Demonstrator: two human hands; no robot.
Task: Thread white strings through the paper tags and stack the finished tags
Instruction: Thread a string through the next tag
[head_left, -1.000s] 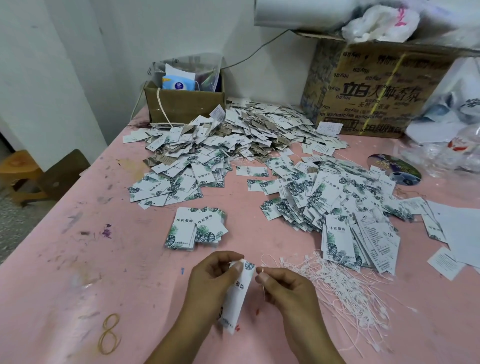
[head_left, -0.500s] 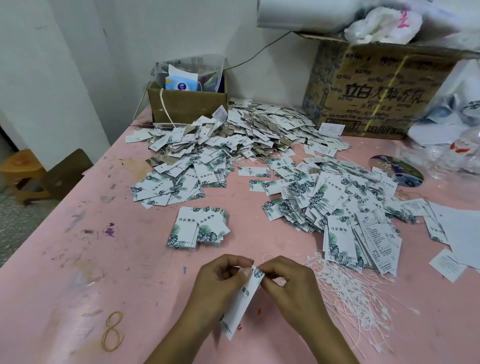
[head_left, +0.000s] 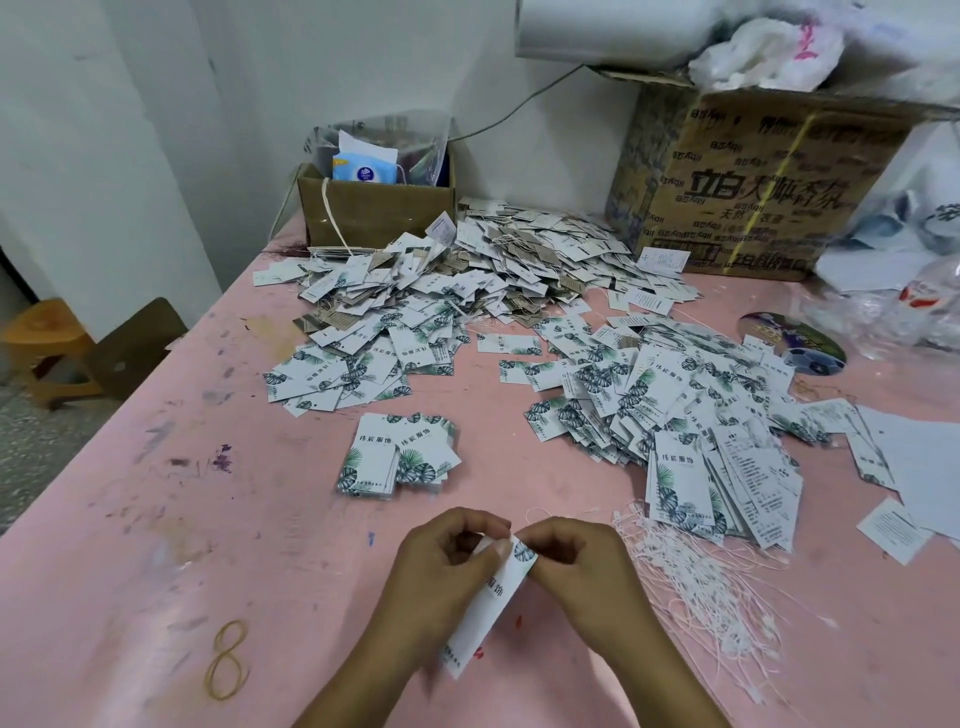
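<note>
Nearby, left hand (head_left: 441, 577), right hand (head_left: 582, 571) pinching one tag (head_left: 497, 597) — string (head_left: 531, 513) possibly at its top, stained pink table (head_left: 156, 571), white wall (head_left: 104, 130).

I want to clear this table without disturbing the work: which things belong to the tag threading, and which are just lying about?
In use: held tag, white strings, small tag stack, loose tag piles.
Lying about: rubber band, small box, big carton, disc.

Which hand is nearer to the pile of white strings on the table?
Right. The right hand is just left of the white strings, almost at their edge; the left hand is farther left, beyond the held tag.
</note>
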